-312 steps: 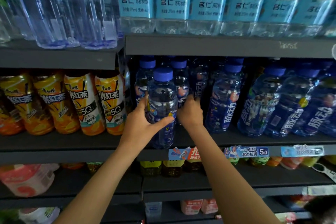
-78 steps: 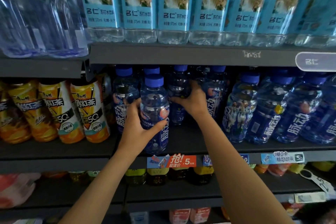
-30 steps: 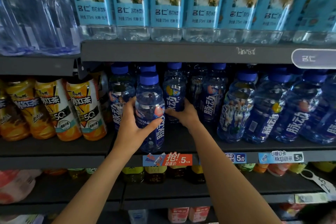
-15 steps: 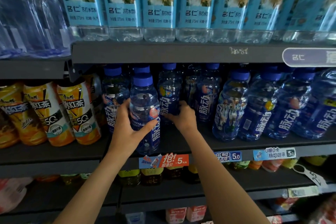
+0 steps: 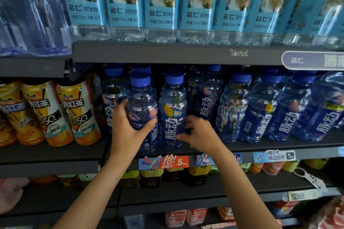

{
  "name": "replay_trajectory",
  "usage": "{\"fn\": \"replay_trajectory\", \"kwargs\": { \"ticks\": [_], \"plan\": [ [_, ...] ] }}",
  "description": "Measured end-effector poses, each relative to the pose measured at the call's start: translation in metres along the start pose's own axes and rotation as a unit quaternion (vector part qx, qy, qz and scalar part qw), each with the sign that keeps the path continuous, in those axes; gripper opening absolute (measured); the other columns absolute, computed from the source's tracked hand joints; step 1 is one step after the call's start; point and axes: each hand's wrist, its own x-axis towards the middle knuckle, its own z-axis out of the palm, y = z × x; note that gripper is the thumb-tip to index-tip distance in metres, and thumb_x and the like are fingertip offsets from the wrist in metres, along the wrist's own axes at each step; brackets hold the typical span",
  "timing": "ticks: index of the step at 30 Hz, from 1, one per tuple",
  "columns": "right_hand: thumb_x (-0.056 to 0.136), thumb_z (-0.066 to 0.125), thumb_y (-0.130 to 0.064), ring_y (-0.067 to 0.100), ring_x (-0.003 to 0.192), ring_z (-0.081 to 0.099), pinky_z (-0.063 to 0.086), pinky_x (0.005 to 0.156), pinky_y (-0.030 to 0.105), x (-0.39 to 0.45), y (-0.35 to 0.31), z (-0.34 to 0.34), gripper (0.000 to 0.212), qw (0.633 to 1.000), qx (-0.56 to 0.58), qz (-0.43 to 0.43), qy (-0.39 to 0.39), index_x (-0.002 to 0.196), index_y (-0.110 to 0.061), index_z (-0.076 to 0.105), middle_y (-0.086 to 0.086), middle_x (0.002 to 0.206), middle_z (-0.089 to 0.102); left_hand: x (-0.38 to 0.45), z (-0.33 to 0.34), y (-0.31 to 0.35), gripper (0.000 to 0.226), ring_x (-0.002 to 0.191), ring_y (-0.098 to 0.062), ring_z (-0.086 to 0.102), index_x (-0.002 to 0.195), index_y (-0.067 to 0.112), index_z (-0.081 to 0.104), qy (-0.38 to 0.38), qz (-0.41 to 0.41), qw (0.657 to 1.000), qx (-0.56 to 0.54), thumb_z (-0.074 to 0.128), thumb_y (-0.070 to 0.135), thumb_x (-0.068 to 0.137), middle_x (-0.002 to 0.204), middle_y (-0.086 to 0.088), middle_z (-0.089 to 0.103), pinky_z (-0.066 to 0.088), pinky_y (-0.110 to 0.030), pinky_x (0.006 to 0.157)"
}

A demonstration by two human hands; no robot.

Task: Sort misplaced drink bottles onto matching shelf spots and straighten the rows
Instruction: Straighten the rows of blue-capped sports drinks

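Left hand [image 5: 128, 132] wrapped round front bottle [image 5: 142, 115] at shelf [image 5: 260, 147] edge, steadying. Right hand [image 5: 201, 134] gripping mango bottle [image 5: 174, 111] beside it, squaring front row.

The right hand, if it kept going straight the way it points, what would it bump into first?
The right hand points left, and its fingers already curl around the blue bottle with the yellow fruit. Going on, it would probably push that into the bottle in the left hand.
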Motion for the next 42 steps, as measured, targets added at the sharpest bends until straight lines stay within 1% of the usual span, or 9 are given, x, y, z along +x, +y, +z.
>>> {"fn": "replay_trajectory", "kwargs": {
  "ticks": [5, 11, 16, 20, 22, 25, 29, 32, 42],
  "plan": [
    [0.083, 0.070, -0.019, 0.016, 0.057, 0.057, 0.056, 0.063, 0.036, -0.002, -0.001, 0.013, 0.032, 0.999, 0.027, 0.026, 0.038, 0.109, -0.009, 0.053, 0.005, 0.110, 0.065, -0.006, -0.012, -0.002, 0.078, 0.117, -0.010, 0.039, 0.134, 0.010, 0.038, 0.057, -0.017, 0.998, 0.034, 0.080, 0.025, 0.070, 0.128, -0.007, 0.043, 0.032, -0.024, 0.097],
    [0.089, 0.063, -0.017, 0.029, 0.073, 0.067, 0.056, 0.067, 0.039, 0.000, 0.017, 0.019, 0.029, 0.970, 0.018, 0.150, 0.189, 0.110, -0.004, 0.049, 0.014, 0.095, 0.067, -0.001, -0.022, -0.010, 0.081, 0.125, -0.022, 0.040, 0.137, 0.009, 0.036, 0.071, -0.021, 0.996, 0.041, 0.079, 0.027, 0.071, 0.130, -0.011, 0.041, 0.032, -0.028, 0.102],
    [0.091, 0.059, -0.017, 0.035, 0.095, 0.062, 0.052, 0.079, 0.044, -0.007, 0.013, 0.016, 0.034, 0.947, -0.018, 0.190, 0.260, 0.116, -0.001, 0.044, 0.019, 0.116, 0.059, -0.003, -0.020, -0.012, 0.082, 0.126, -0.023, 0.039, 0.137, 0.009, 0.034, 0.072, -0.020, 0.997, 0.035, 0.079, 0.026, 0.070, 0.130, -0.012, 0.040, 0.031, -0.027, 0.101],
    [0.091, 0.058, -0.008, 0.023, 0.075, 0.063, 0.047, 0.056, 0.027, -0.025, -0.019, 0.032, 0.028, 0.910, -0.024, -0.033, 0.413, 0.118, -0.002, 0.052, 0.012, 0.120, 0.053, -0.002, -0.021, -0.013, 0.084, 0.125, -0.021, 0.038, 0.138, 0.007, 0.033, 0.067, -0.015, 0.997, 0.030, 0.079, 0.025, 0.070, 0.130, -0.013, 0.040, 0.029, -0.022, 0.099],
    [0.091, 0.058, -0.007, 0.019, 0.066, 0.062, 0.045, 0.055, 0.021, -0.006, -0.032, 0.042, 0.020, 0.916, -0.009, -0.103, 0.388, 0.109, -0.001, 0.058, 0.010, 0.102, 0.062, -0.001, -0.022, -0.014, 0.085, 0.124, -0.019, 0.038, 0.138, 0.005, 0.033, 0.064, -0.007, 0.997, 0.033, 0.079, 0.025, 0.070, 0.129, -0.013, 0.040, 0.029, -0.021, 0.099],
    [0.091, 0.060, -0.020, 0.032, 0.090, 0.065, 0.054, 0.076, 0.040, 0.052, -0.037, 0.046, 0.042, 0.951, 0.112, 0.046, 0.285, 0.125, 0.000, 0.047, 0.017, 0.110, 0.063, -0.001, -0.023, -0.016, 0.085, 0.122, -0.013, 0.037, 0.137, 0.006, 0.033, 0.054, 0.000, 0.998, 0.037, 0.079, 0.030, 0.070, 0.128, -0.010, 0.040, 0.030, -0.021, 0.098],
    [0.091, 0.060, -0.022, 0.038, 0.106, 0.058, 0.048, 0.081, 0.042, 0.099, -0.034, 0.045, 0.056, 0.949, 0.129, 0.178, 0.224, 0.134, 0.002, 0.033, 0.023, 0.120, 0.057, 0.002, -0.025, -0.021, 0.089, 0.119, -0.010, 0.037, 0.135, 0.011, 0.035, 0.038, 0.002, 0.999, 0.011, 0.072, 0.054, 0.066, 0.120, 0.005, 0.036, 0.035, -0.027, 0.098],
    [0.088, 0.064, -0.022, 0.038, 0.107, 0.058, 0.050, 0.086, 0.044, 0.122, -0.027, 0.049, 0.050, 0.935, 0.161, 0.229, 0.220, 0.128, 0.001, 0.042, 0.023, 0.120, 0.058, 0.004, -0.027, -0.025, 0.090, 0.120, -0.012, 0.040, 0.134, 0.013, 0.034, 0.032, 0.000, 0.999, 0.001, 0.063, 0.061, 0.063, 0.120, 0.007, 0.036, 0.038, -0.029, 0.099],
    [0.086, 0.066, -0.020, 0.037, 0.114, 0.053, 0.047, 0.088, 0.042, 0.127, -0.028, 0.070, 0.052, 0.944, 0.114, 0.204, 0.232, 0.127, 0.001, 0.042, 0.022, 0.126, 0.053, 0.006, -0.026, -0.031, 0.087, 0.120, -0.013, 0.042, 0.132, 0.016, 0.035, 0.029, 0.010, 0.999, -0.013, 0.065, 0.060, 0.063, 0.120, 0.006, 0.038, 0.037, -0.027, 0.099]
  ]
}}
